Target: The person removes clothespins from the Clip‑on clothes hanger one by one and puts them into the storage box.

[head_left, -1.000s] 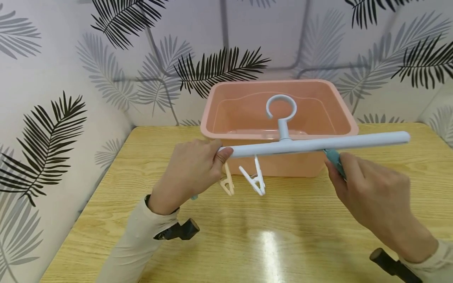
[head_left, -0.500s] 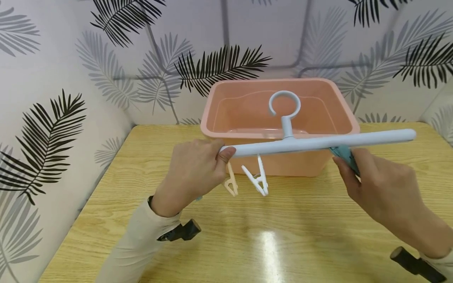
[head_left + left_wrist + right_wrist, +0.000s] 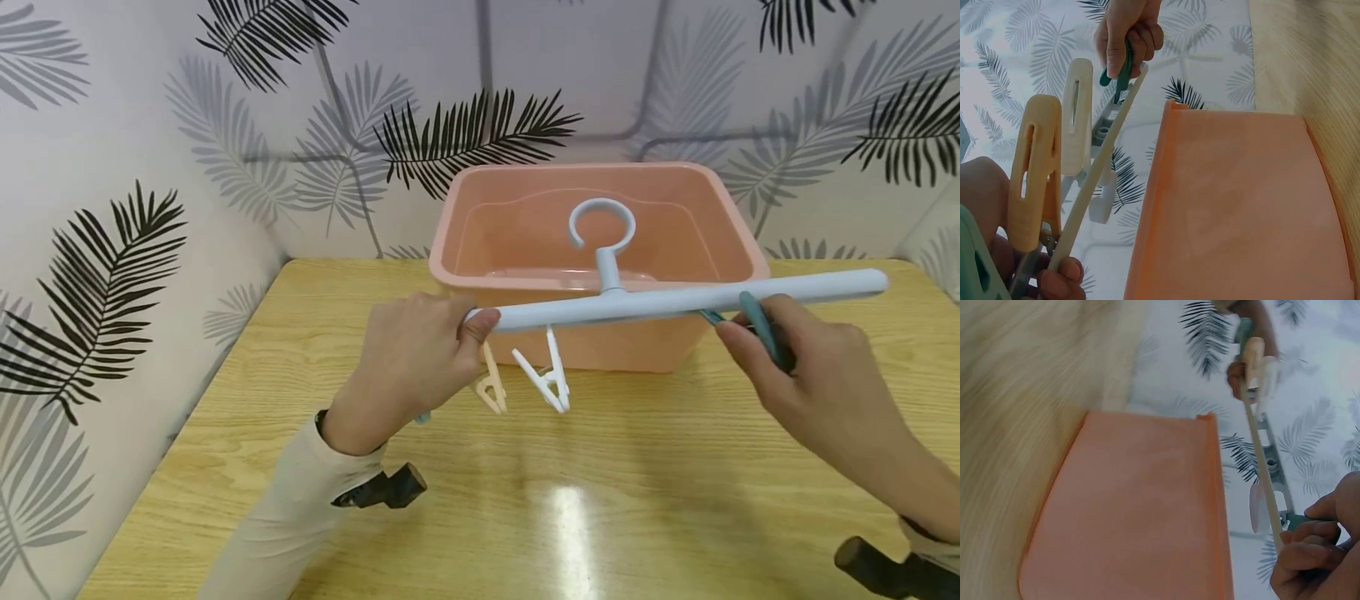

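Note:
A pale blue clip hanger (image 3: 660, 302), its hook pointing up, is held level above the table. My left hand (image 3: 412, 367) grips its left end, thumb on the bar. My right hand (image 3: 832, 383) holds a teal clip (image 3: 759, 329) at the bar, right of the hook. In the head view one arm of this clip stands up in front of the bar. Beside my left hand hang a yellow-orange clip (image 3: 1035, 169) and a white clip (image 3: 555, 379). Another green clip (image 3: 979, 262) is near my left hand, mostly hidden in the head view.
Behind the hanger, a pink plastic bin (image 3: 622, 346) stands on the wooden table (image 3: 480, 508) by the leaf-patterned wall covering (image 3: 255, 125). Its open top faces up. A small dark camera is strapped to each wrist.
My right hand has moved right along the bar with the teal clip, and the clip has turned so its arms show. The hanger has shifted slightly right, while my left hand keeps its grip.

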`<act>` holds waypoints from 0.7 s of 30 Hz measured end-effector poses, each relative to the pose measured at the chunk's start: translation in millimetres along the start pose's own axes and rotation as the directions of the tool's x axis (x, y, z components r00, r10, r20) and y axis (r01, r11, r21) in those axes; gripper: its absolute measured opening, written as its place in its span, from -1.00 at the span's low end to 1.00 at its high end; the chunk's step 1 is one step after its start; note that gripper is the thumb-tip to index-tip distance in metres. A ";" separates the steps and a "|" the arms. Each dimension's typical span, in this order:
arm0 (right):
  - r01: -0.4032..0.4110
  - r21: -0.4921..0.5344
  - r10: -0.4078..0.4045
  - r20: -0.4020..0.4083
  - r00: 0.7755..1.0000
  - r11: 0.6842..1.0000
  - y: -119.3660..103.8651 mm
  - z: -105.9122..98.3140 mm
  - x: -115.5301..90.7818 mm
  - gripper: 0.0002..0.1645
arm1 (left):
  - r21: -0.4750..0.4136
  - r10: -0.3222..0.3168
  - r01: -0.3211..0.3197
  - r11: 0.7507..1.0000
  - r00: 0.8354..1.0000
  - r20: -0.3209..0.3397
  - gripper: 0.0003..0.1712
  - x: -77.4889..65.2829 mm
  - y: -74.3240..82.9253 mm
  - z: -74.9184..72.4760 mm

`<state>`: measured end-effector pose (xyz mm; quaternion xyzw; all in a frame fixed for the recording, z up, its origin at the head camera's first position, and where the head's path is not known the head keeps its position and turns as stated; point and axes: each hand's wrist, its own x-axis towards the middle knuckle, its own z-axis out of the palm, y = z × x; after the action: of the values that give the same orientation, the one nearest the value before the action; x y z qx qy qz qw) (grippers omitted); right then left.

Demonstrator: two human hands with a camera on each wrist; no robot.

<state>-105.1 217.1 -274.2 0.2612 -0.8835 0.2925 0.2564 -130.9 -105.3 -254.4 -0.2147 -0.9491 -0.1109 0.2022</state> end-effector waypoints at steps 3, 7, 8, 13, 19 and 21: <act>-0.263 0.511 0.200 0.176 0.964 0.818 5.5 -2.4 -4.1 -0.85 | 0.000 0.017 -0.017 1.000 0.998 -0.068 -0.52 -0.7 -0.2 0.5; -0.373 0.903 0.074 0.366 0.928 0.212 13.0 2.3 -7.6 -0.62 | 0.004 0.053 -0.053 0.999 0.985 -0.167 -0.51 -0.6 -0.3 2.0; -0.390 0.921 0.006 0.390 0.921 0.025 14.5 3.3 -7.9 -0.54 | 0.005 0.067 -0.067 0.998 0.979 -0.191 -0.50 -0.3 -0.5 2.5; -0.516 0.552 -0.309 0.427 0.850 -0.655 18.9 5.2 -8.5 -0.28 | 0.001 0.154 -0.162 0.987 0.941 -0.302 -0.41 1.5 -3.3 5.5; -0.560 0.447 -0.409 0.393 0.823 -0.698 19.6 7.8 -12.5 -0.38 | 0.059 0.292 -0.294 0.954 0.868 -0.401 -0.33 5.6 -9.4 5.9; -0.569 0.442 -0.417 0.397 0.818 -0.694 20.5 9.3 -13.3 -0.36 | 0.089 0.313 -0.305 0.948 0.851 -0.422 -0.36 6.4 -10.8 5.0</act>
<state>-110.7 229.4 -296.5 0.2679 -0.0880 0.8507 -0.4436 -142.7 -111.0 -257.5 -0.3324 -0.8348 -0.1127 0.4242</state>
